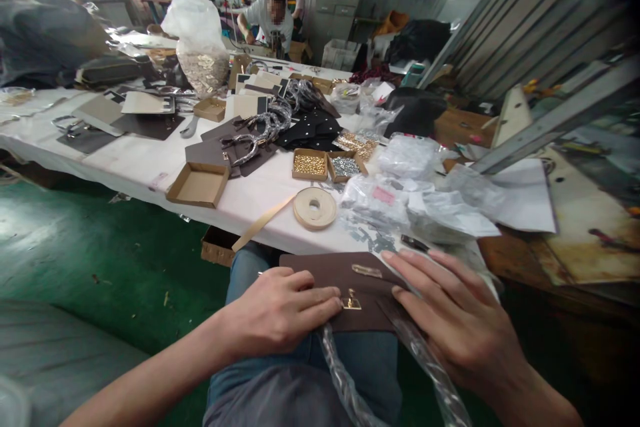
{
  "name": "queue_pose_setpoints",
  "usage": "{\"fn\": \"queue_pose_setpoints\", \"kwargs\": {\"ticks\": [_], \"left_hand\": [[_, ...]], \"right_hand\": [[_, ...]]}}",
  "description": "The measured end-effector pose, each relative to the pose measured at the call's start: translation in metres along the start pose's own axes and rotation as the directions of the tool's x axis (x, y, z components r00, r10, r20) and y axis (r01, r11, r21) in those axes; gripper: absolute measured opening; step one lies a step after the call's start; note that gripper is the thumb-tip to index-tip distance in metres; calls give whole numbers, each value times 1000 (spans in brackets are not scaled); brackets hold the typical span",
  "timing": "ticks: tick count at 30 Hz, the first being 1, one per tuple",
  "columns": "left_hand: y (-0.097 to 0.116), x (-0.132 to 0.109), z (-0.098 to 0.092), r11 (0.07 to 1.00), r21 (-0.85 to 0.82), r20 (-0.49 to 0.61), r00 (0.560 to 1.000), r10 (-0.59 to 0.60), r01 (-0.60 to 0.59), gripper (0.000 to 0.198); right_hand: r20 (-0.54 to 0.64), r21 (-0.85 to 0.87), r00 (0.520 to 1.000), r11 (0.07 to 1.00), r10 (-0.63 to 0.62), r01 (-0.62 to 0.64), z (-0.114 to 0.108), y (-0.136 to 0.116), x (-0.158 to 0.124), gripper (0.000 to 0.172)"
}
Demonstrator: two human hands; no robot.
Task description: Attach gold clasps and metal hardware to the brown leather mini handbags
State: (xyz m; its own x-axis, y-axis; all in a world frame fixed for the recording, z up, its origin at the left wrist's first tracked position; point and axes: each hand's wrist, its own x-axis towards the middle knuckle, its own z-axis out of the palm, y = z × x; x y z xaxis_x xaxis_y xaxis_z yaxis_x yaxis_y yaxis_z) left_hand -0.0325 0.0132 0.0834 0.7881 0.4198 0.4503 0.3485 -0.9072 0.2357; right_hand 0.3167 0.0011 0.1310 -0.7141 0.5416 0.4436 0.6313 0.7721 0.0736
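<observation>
A dark brown bag panel rests over my lap at the table's front edge. It carries a gold metal clasp and a small clear-wrapped piece. From its near side a bag handle wrapped in clear plastic loops down toward me. My left hand is closed on the panel's left part, fingertips beside the clasp; its thumb is hidden. Over the panel's right edge lies my right hand, fingers stretched out and apart, fingertips touching the panel. Its underside cannot be seen.
On the white-covered table are a tape roll, a cardboard tray, boxes of gold and silver hardware, and plastic bags. Wrapped handles lie farther back. A person works across the table. A metal bar slants at right.
</observation>
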Motion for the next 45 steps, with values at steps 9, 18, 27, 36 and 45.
{"fn": "queue_pose_setpoints", "kwargs": {"ticks": [9,18,27,36,45], "left_hand": [[-3,-13,8,970,-227,-99,989,-111,86,48],[-1,-19,16,887,-447,-111,976,-186,118,60],[-14,-14,17,433,-722,261,792,-552,540,15],[-39,-1,25,87,-781,424,627,-653,619,33],[-76,16,39,-118,-810,494,561,-664,574,48]], "right_hand": [[30,59,992,991,-122,120,3,15,-9,50],[115,687,993,720,28,-100,42,-8,12,44],[385,715,880,513,278,-475,71,-15,7,23],[663,716,686,13,299,-698,103,26,-4,53],[687,716,601,-243,409,-654,124,33,13,56]]}}
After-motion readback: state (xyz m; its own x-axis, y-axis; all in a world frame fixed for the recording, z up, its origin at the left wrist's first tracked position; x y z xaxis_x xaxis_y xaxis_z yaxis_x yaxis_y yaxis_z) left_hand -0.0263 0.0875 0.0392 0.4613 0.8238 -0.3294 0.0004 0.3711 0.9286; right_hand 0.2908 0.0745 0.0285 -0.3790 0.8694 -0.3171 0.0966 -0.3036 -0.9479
